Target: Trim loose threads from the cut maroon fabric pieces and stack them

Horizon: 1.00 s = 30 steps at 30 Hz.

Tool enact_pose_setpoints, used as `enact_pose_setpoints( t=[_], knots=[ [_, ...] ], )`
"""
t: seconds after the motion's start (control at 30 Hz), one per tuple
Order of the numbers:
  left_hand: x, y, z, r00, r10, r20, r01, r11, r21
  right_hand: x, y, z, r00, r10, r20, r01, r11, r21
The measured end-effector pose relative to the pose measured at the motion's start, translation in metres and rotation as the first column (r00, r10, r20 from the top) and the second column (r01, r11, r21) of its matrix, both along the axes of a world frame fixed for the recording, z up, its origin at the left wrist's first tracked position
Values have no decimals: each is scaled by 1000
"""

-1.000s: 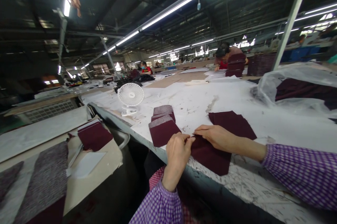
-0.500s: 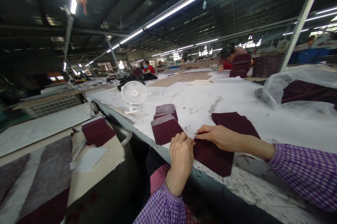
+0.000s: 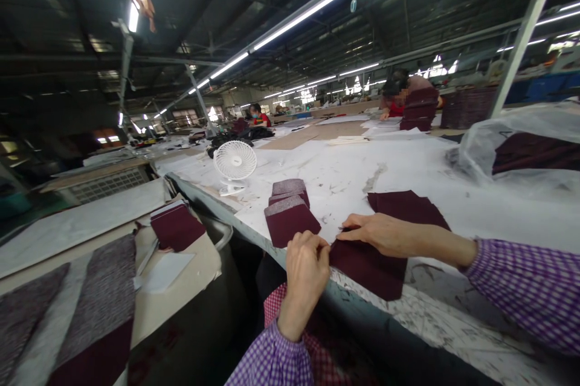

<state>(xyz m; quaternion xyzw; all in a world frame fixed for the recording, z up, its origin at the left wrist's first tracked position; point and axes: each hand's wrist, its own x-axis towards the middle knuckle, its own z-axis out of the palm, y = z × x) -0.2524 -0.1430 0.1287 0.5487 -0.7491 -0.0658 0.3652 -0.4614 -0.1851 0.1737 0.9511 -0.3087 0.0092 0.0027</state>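
Observation:
A maroon fabric piece [image 3: 376,268] lies at the table's near edge. My left hand [image 3: 308,271] is closed at its left corner; what the fingers pinch is too small to make out. Over the piece's upper left edge rests my right hand [image 3: 378,235], thumb and forefinger pressed together on the fabric. Another maroon piece [image 3: 408,208] lies behind my right wrist. Left of the hands sits a small overlapping stack of maroon pieces [image 3: 290,221] with speckled grey bands.
A white fan [image 3: 234,162] stands on the white-covered table [image 3: 326,159]. Clear plastic with maroon cloth [image 3: 539,153] lies right. A lower side surface [image 3: 206,262] holds maroon pieces [image 3: 177,227]. Two people work farther back, one beside tall maroon stacks [image 3: 419,109].
My left hand has shifted slightly left and away from my right hand, widening the space between them. The whole view has moved a little. My right hand stays on the fabric.

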Motion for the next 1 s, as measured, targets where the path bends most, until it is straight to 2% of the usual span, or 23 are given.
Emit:
enact_pose_setpoints(
  t=[0.13,0.2,0.27,0.4,0.47,0.6,0.7,0.83,1.0],
  knots=[
    [-4,5,-6,984,23,174,-4,994,-108,3,-1,7,997,70,-31,-69,998,12],
    [-1,6,-7,979,20,205,9,990,-139,7,0,11,993,98,-62,-97,995,10],
    [5,6,-6,991,-25,132,41,992,-118,9,0,14,990,110,-93,-110,994,1],
    [21,5,-3,968,-134,-212,134,991,-14,12,2,16,985,94,-144,-97,995,-20],
    [23,5,-1,962,-118,-247,124,992,8,12,2,15,984,91,-154,-95,995,-19],
    [16,7,0,996,-33,-78,34,999,9,11,3,13,984,112,-137,-117,993,-28],
    [12,10,-2,1000,-17,22,17,999,-31,11,2,13,981,118,-155,-127,991,-49],
    [13,12,-9,984,-8,180,36,987,-153,10,0,12,978,108,-176,-116,993,-33],
    [14,12,-15,926,-15,377,132,949,-288,12,1,13,974,123,-192,-135,990,-49]
  ],
)
